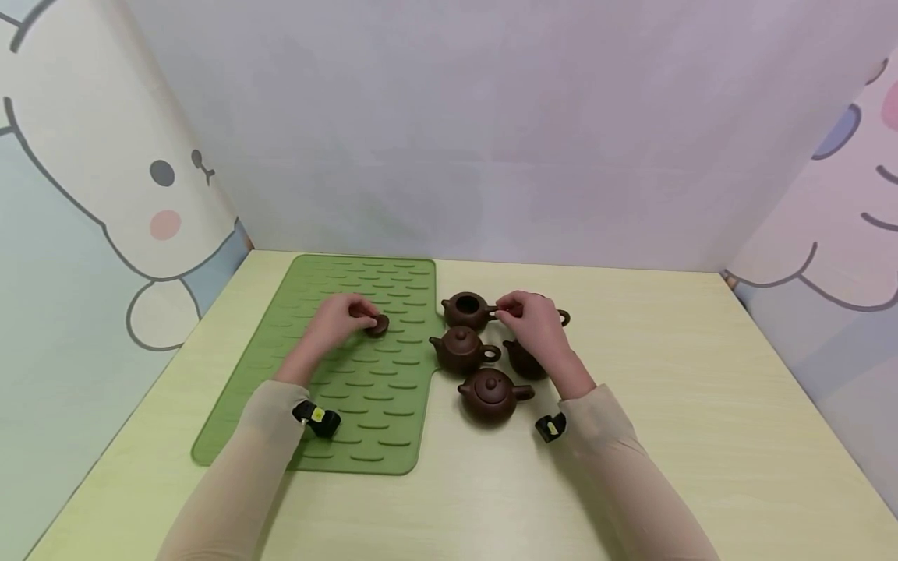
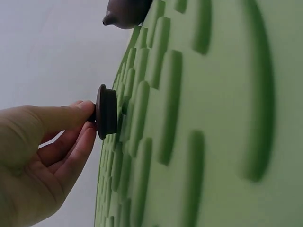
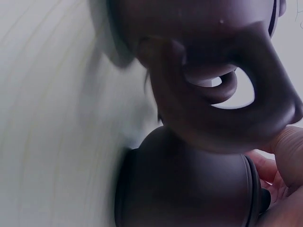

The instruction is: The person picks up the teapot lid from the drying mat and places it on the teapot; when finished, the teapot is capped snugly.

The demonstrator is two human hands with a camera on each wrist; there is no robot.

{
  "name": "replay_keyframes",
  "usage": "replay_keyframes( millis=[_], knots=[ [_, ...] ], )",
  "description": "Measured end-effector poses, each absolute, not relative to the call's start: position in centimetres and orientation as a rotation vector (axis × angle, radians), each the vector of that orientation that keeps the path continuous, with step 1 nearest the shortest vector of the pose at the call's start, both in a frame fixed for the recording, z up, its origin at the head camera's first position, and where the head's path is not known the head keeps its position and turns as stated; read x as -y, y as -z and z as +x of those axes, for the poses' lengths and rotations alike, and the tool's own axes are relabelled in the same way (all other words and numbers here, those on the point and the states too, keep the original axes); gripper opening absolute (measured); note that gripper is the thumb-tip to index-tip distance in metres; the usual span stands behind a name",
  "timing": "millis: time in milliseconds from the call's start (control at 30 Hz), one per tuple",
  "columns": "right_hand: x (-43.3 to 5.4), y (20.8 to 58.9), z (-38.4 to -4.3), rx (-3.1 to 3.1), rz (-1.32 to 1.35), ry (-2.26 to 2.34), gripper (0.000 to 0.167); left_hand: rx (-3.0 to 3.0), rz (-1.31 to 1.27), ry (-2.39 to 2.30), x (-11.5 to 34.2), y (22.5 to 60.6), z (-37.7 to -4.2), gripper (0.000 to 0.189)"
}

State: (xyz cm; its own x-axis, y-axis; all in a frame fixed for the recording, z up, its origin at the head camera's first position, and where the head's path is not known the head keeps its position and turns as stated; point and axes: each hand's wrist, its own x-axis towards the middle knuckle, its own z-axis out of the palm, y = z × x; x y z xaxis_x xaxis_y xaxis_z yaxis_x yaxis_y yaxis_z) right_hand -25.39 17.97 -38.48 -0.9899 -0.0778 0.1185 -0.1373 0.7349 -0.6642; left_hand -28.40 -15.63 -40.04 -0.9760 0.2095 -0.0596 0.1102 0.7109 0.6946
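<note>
Between thumb and fingers, my left hand (image 1: 345, 315) pinches a small dark brown teapot lid (image 2: 107, 112) by its knob. The lid is on edge, close over the green mat (image 1: 365, 425). My right hand (image 1: 531, 315) has thumb and forefinger together at the handle of a lidless teapot (image 1: 456, 313), its round mouth exposed. Under that hand's wrist sits another teapot (image 3: 189, 189), partly covered in the head view. Behind the hand a further teapot's handle (image 1: 564, 317) shows, its body mostly hidden.
Two lidded brown teapots stand nearer me: one beside the mat's right edge (image 1: 457, 354) and one in front of it (image 1: 489, 399). Their spouts point left. The pale wooden table (image 1: 687, 389) extends to the right, with a white back wall (image 1: 477, 140) behind.
</note>
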Motion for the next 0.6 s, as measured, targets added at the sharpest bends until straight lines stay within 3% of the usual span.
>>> replay_keyframes(
  millis=[600],
  knots=[
    [-18.0,38.7,-25.3,2.833,0.181,-1.098,0.020,-2.833,0.431,-1.139,9.8,36.0,-30.6,0.017]
  ],
)
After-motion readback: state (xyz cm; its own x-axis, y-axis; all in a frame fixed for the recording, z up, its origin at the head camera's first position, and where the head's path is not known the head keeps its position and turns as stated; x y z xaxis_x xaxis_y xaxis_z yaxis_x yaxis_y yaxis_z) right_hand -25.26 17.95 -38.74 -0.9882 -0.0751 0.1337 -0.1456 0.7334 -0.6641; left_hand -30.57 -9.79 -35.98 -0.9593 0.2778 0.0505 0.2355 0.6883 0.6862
